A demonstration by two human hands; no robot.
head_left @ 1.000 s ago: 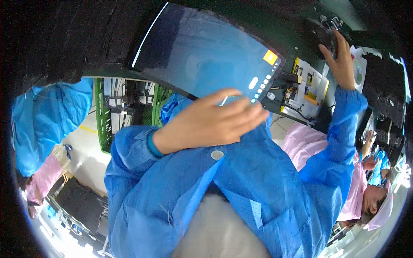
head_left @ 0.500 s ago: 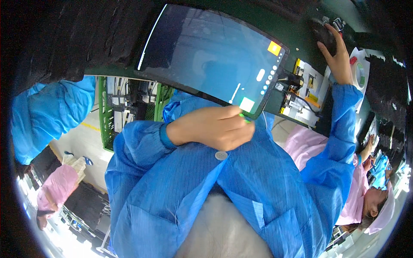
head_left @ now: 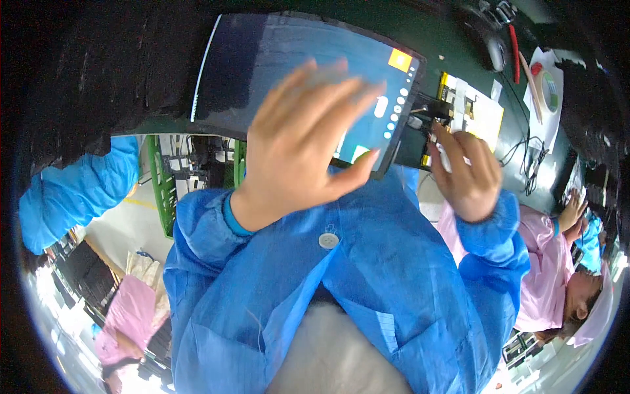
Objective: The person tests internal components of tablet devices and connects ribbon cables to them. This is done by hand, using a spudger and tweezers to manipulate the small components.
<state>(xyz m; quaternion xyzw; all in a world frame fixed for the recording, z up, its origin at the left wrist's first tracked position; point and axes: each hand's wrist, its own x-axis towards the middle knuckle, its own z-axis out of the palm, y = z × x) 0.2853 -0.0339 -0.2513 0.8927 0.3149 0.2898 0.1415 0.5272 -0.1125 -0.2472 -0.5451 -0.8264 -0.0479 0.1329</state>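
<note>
A large tablet-like screen [head_left: 239, 75] lies on the dark green table in front of me. My left hand [head_left: 295, 144] hovers over its lower middle with fingers spread, blurred by motion and holding nothing that I can see. Just off the screen's right edge, my right hand [head_left: 470, 172] has thumb and fingers pinched together beside a small connector [head_left: 416, 123] and black cabling. Its fingertips hide whatever is between them. Right above that hand lie flat white and yellow parts [head_left: 484, 113], resembling battery packs.
Upper right on the table are a black mouse-shaped object [head_left: 482, 33], a red stick-like tool [head_left: 514, 56], a tape roll [head_left: 551, 90] on white paper, and a thin black cable [head_left: 530, 157]. A green crate [head_left: 159, 190] holding dark parts stands left. People in pink [head_left: 538, 269] work nearby.
My right hand has left the black object at the upper right and come down beside the screen. My left hand has risen from the screen's lower corner, its fingers spreading.
</note>
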